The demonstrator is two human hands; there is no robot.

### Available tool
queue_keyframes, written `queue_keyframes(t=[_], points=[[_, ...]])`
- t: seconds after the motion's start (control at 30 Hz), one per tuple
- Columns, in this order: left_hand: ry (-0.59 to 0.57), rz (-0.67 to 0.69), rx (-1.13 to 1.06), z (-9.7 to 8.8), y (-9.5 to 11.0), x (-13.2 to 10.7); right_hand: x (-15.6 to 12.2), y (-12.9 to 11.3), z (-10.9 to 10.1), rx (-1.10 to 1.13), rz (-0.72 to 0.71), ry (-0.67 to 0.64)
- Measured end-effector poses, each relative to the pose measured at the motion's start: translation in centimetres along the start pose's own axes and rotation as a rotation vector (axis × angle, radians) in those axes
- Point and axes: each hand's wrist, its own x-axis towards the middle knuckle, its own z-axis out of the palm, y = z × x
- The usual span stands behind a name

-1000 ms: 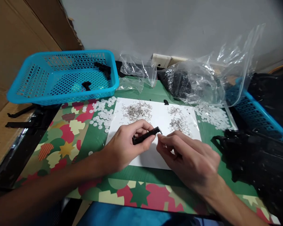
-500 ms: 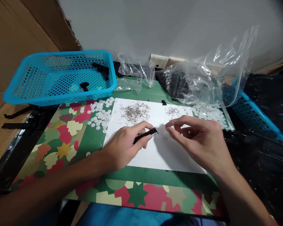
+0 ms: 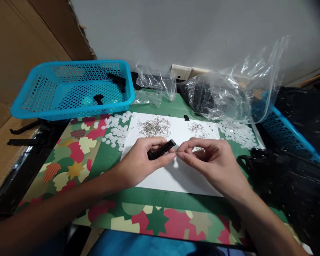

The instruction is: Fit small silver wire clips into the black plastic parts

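My left hand (image 3: 145, 158) is closed around a black plastic part (image 3: 161, 150), its end tilted up to the right. Just beside that end, my right hand (image 3: 209, 156) pinches a tiny thin wire piece (image 3: 175, 152) between thumb and forefinger; its exact shape is too small to make out. The fingertips of both hands nearly meet over a white sheet of paper (image 3: 160, 181). Behind the hands on the sheet lie a dense heap of small bent wire pieces (image 3: 153, 127) and a smaller heap of wire pieces (image 3: 197, 128).
White plastic discs (image 3: 114, 135) lie left of the sheet, more white discs (image 3: 237, 133) to its right. A blue basket (image 3: 74, 114) with black parts stands back left. Clear plastic bags (image 3: 226, 92) lie along the wall. Black plastic bags (image 3: 288, 181) and another blue basket (image 3: 296, 137) are at right.
My right hand has moved left, up to the end of the black plastic part. My left hand has turned the part, showing a broader side of it.
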Motion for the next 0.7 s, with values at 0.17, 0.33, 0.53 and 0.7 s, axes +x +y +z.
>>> queue_keyframes(t=[0.17, 0.33, 0.53, 0.7], points=[[0.034, 0.041, 0.096, 0.1, -0.1, -0.2, 0.2, -0.1, 0.1, -0.048, -0.048, 0.009], [0.035, 0.043, 0.106, 0.0, 0.0, -0.2, -0.1, -0.3, 0.3, -0.158, -0.137, 0.044], [-0.047, -0.042, -0.068, -0.1, -0.3, -0.2, -0.9, -0.4, 0.8, -0.439, -0.529, 0.149], [-0.085, -0.078, -0.195, -0.2, -0.4, -0.3, -1.1, -0.2, 1.2, -0.492, -0.653, 0.153]])
